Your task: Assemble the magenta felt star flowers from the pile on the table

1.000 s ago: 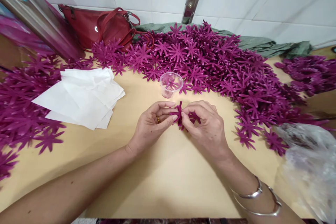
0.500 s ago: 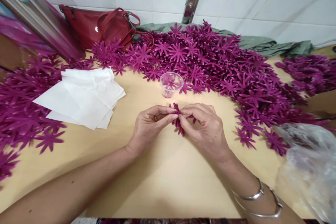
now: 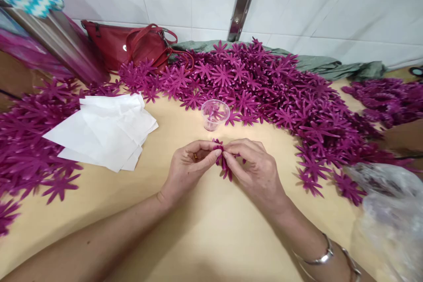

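Observation:
A magenta star-shaped flower piece (image 3: 224, 164) is pinched between both hands just above the tan table (image 3: 205, 233). My left hand (image 3: 188, 168) grips it with thumb and fingertips; a ring shows on one finger. My right hand (image 3: 256, 172) pinches it from the other side, and bangles sit on that wrist. Most of the piece is hidden behind my fingers. A small clear plastic cup (image 3: 214, 114) stands upright just beyond my hands.
A broad heap of magenta flower pieces (image 3: 264, 88) curves from the left edge along the back to the right. White paper sheets (image 3: 105, 130) lie at left. A red handbag (image 3: 132, 46) leans on the tiled wall. A clear plastic bag (image 3: 390, 211) sits at right.
The view tilted so everything sits lower in the frame. My fingers shifted slightly on the flower piece, which now hangs lower between them.

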The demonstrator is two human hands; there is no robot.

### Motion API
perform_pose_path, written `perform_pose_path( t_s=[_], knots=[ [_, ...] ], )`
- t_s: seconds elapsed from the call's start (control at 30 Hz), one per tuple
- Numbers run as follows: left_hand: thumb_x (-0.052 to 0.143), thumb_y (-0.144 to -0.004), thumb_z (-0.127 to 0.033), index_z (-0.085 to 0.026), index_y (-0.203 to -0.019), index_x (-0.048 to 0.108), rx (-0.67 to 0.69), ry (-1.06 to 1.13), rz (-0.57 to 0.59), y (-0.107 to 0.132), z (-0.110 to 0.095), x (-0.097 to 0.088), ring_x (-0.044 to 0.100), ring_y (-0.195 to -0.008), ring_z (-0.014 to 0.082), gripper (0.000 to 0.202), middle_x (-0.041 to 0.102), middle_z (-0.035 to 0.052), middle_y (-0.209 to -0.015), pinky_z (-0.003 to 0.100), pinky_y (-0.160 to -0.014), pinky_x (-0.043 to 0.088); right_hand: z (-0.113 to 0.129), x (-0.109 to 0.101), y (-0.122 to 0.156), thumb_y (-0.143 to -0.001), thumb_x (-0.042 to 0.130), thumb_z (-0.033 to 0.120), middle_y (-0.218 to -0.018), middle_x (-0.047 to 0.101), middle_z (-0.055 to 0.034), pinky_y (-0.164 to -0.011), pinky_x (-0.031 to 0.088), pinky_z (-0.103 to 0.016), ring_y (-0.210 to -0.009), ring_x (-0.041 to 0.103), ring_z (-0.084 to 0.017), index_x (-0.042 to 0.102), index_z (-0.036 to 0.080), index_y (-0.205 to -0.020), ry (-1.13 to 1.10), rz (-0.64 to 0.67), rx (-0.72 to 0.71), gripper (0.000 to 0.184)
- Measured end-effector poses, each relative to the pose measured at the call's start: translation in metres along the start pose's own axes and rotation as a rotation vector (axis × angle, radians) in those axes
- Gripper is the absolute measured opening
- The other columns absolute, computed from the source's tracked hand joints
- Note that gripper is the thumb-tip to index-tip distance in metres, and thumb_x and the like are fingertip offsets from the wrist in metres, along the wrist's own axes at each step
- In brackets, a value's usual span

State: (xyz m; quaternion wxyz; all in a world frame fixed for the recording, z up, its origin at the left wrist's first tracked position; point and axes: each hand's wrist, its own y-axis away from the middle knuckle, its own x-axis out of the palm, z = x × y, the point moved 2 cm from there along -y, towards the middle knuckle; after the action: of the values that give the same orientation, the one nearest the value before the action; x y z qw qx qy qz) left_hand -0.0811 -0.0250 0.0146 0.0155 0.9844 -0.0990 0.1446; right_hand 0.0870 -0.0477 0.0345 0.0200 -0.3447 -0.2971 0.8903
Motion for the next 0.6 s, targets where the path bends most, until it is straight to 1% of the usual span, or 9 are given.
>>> perform_pose_path(
  t_s=[0.17,0.37,0.43,0.53,0.6],
  knots=[
    [0.085,-0.082,-0.026,-0.014,-0.09,0.078,-0.017,-0.013,-0.005,-0.0004,-0.0025,0.0,0.068,-0.075,0.0112,0.016,0.077,0.0037,-0.085,0.022,-0.073,0.057,0.0,0.0015,-0.0002,-0.098,0.067,0.012,-0.093,0.078,-0.0017,-0.088,0.048,-0.04,-0.095,0.073,-0.02,0.07,0.023,-0.09,-0.055,0.007,0.017,0.014],
    [0.081,-0.083,-0.024,-0.014,-0.085,0.072,-0.005,-0.029,0.016,0.0004,-0.0016,0.0023,0.062,-0.065,0.0095,0.014,0.069,0.0001,-0.075,0.021,-0.064,0.054,0.0019,0.0023,-0.0015,-0.098,0.068,0.017,-0.086,0.076,-0.0009,-0.086,0.048,-0.039,-0.088,0.071,-0.02,0.071,0.023,-0.088,-0.107,0.047,0.055,0.012],
    [0.079,-0.083,-0.023,-0.014,-0.085,0.071,0.004,-0.038,0.019,0.0008,-0.002,0.0031,0.061,-0.065,0.0092,0.013,0.068,-0.0001,-0.074,0.021,-0.063,0.053,0.0017,0.0031,-0.0006,-0.098,0.066,0.018,-0.084,0.073,-0.0012,-0.081,0.05,-0.037,-0.084,0.07,-0.019,0.07,0.023,-0.084,-0.163,0.036,0.123,0.016],
    [0.078,-0.083,-0.021,-0.014,-0.085,0.07,0.025,-0.05,0.004,0.0008,-0.0035,0.0035,0.059,-0.065,0.0085,0.011,0.067,-0.0006,-0.075,0.02,-0.062,0.053,-0.0007,0.0046,0.0016,-0.097,0.064,0.02,-0.082,0.067,-0.0005,-0.061,0.05,-0.029,-0.068,0.063,-0.014,0.066,0.022,-0.079,-0.329,-0.005,0.314,0.017],
    [0.077,-0.082,-0.019,-0.014,-0.085,0.069,0.035,-0.056,-0.01,0.0005,-0.0038,0.0033,0.059,-0.065,0.0079,0.01,0.066,-0.001,-0.076,0.019,-0.062,0.052,-0.0023,0.0055,0.0028,-0.095,0.067,0.025,-0.083,0.066,-0.0003,-0.054,0.05,-0.025,-0.061,0.06,-0.012,0.065,0.021,-0.08,-0.424,-0.028,0.427,0.016]
  ],
)
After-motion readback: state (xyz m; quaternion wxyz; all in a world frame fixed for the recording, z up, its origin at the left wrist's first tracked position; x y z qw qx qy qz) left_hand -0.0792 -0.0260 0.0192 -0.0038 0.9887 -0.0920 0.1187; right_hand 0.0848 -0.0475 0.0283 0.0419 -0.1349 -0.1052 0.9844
